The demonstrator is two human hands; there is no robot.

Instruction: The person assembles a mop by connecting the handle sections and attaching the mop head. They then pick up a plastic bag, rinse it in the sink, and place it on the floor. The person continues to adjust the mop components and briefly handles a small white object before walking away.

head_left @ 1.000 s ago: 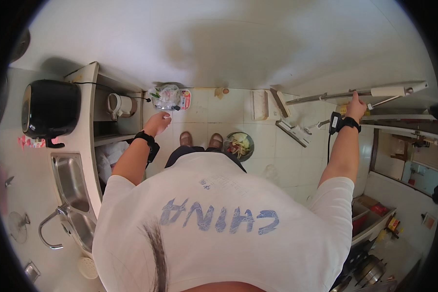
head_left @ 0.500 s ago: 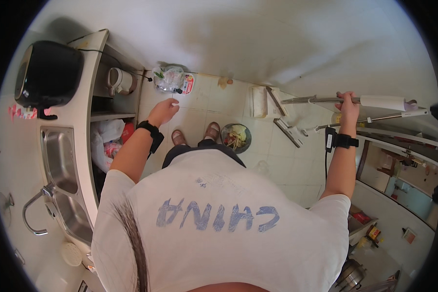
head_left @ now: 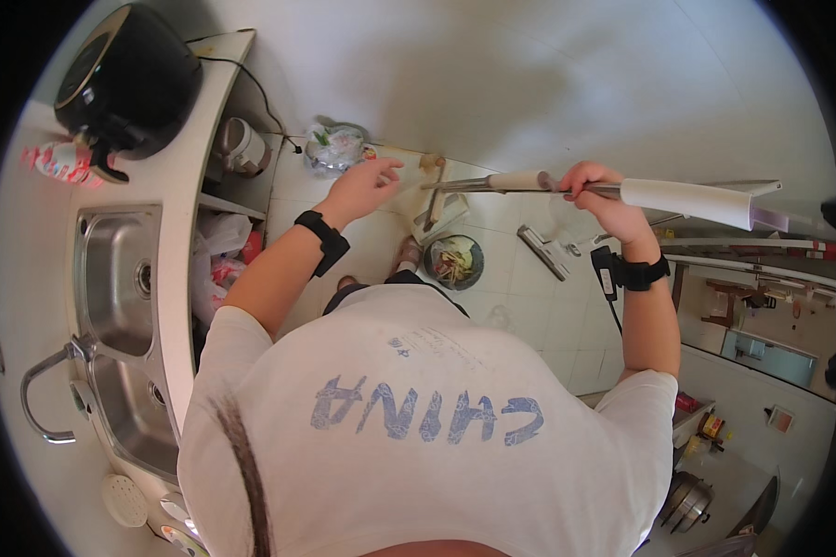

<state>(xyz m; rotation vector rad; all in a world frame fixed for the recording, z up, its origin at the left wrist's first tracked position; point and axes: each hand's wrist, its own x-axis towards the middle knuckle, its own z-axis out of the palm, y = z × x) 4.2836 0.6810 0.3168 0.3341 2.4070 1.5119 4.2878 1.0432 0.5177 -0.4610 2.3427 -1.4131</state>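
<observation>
My right hand (head_left: 596, 193) is wrapped round the metal poles of what looks like a long-handled broom and dustpan. A white sleeve (head_left: 687, 200) covers one pole beyond my fist. The pale dustpan (head_left: 453, 212) and the narrow bar-shaped broom head (head_left: 435, 193) are at the far end, close to the floor by my feet. My left hand (head_left: 367, 188) hangs in the air with nothing in it, its fingers loosely stretched toward the pole end. Just beyond it, a clear plastic bag (head_left: 334, 147) lies against the wall.
A dark bin (head_left: 453, 262) holding food scraps stands beside my foot. A squeegee head (head_left: 542, 252) is on the tiles to its right. The counter with a double sink (head_left: 121, 278) and a black appliance (head_left: 130, 84) runs along the left. A wall bounds the far side.
My right hand has swung left, bringing the dustpan and broom head left past the bin toward my feet. My left hand has shifted right and slightly away. My view has turned a little.
</observation>
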